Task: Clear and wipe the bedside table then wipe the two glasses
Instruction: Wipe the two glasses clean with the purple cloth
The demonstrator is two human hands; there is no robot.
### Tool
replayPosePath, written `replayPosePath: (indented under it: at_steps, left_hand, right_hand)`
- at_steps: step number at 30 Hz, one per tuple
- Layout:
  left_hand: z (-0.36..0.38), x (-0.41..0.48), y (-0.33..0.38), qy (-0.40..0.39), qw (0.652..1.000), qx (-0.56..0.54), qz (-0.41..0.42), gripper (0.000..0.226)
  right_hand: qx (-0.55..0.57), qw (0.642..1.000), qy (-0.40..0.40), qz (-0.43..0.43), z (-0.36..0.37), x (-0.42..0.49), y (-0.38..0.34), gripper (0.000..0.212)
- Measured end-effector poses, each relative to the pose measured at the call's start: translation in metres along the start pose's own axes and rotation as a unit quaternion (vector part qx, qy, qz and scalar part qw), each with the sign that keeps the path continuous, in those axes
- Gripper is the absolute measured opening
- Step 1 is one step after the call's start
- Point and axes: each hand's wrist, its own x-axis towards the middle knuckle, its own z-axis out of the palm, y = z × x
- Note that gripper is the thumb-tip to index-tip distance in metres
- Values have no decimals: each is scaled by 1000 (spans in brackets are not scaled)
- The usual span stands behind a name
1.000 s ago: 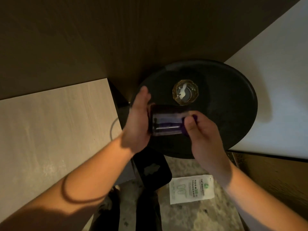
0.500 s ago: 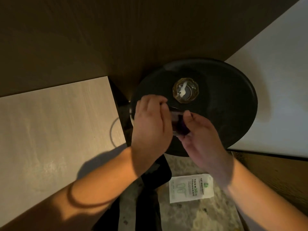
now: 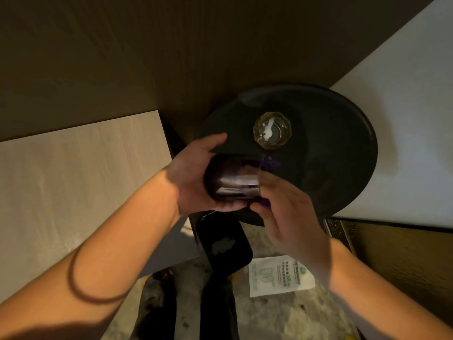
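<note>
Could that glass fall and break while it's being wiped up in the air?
It might. The glass lies sideways in the left hand, held up off the round black table, while the right hand works a purple cloth at its mouth; a slip could send it down to the stone floor. The second glass stands just behind the hands, so a stray movement could knock it. The dim light also makes smears easy to miss.

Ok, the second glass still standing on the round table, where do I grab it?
Probably take the faceted glass by its side walls, coming down from above. It stands upright, mouth up, alone on the black table, with clear space all round. Both hands are occupied now.
</note>
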Motion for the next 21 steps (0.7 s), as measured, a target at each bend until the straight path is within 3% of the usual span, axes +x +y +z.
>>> replayPosePath:
  at_steps: [4, 6, 7, 8, 9, 10, 11, 12, 13, 14, 15, 16, 17, 18, 19, 21]
  left_hand:
    - [22, 5, -10, 122, 987, 24, 97, 34]
    - [28, 8, -21, 173, 957, 86, 217, 29]
    - [28, 11, -28, 207, 909, 166, 322, 28]
    - [25, 14, -36, 237, 826, 253, 444, 28]
    - [20, 17, -42, 251, 740, 320, 536, 31]
    - [12, 24, -48, 243, 667, 369, 600, 37]
    - [3, 29, -52, 222, 607, 406, 646, 45]
    - [-5, 33, -56, 200, 578, 425, 667, 52]
    - [-12, 36, -58, 171, 582, 432, 667, 56]
    - [-14, 33, -59, 123, 629, 412, 648, 57]
    - [-11, 28, -56, 73, 700, 365, 609, 57]
    - [-4, 20, -52, 28, 802, 282, 526, 55]
    - [1, 12, -45, 4, 888, 179, 423, 51]
    - [4, 9, -35, -2, 952, 64, 299, 51]
    - [3, 6, -25, -7, 983, -11, 182, 58]
    - [-4, 3, -11, -21, 998, -30, 58, 68]
  right_hand:
    - [102, 983, 55, 142, 5, 5, -13, 30]
    - [167, 954, 72, 237, 4, 12, -21, 28]
    - [239, 925, 77, 286, 1, 16, -22, 28]
    - [343, 872, 86, 339, -4, 22, -24, 30]
    - [463, 790, 93, 391, -10, 29, -26, 32]
    - [555, 705, 92, 431, -17, 34, -25, 33]
    - [601, 649, 81, 459, -23, 39, -23, 32]
    - [608, 629, 64, 480, -27, 43, -22, 30]
    - [603, 628, 53, 488, -29, 44, -22, 28]
    - [587, 641, 55, 492, -26, 43, -21, 28]
    - [565, 661, 68, 490, -23, 41, -22, 28]
    - [519, 709, 82, 470, -19, 37, -23, 28]
    - [439, 787, 85, 424, -15, 32, -25, 27]
    - [329, 876, 76, 344, -11, 26, -25, 24]
    - [229, 939, 60, 249, -7, 19, -24, 21]
    - [102, 988, 28, 114, 0, 9, -15, 24]
